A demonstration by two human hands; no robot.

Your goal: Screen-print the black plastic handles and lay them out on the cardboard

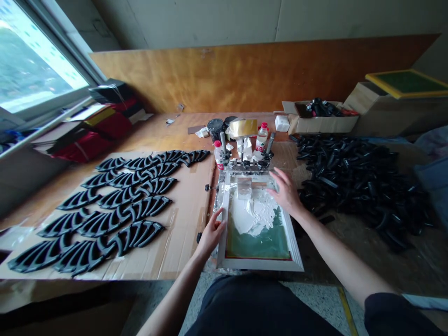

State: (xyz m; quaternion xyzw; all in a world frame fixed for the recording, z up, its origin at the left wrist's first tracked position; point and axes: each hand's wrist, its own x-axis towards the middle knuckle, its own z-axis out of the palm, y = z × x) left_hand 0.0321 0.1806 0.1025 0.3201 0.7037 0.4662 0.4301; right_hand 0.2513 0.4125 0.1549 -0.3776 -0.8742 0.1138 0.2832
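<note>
A screen-printing frame with green mesh and a smear of white ink lies on the table in front of me. My left hand rests on the frame's left edge, fingers curled against it. Over the frame's upper right part my right hand hovers with fingers spread, holding nothing. A squeegee lies on the mesh just left of that hand.
Rows of black curved plastic parts lie on cardboard at the left. A big heap of the same parts fills the right. Bottles, ink cans and clamps stand behind the frame. Boxes sit at the back right.
</note>
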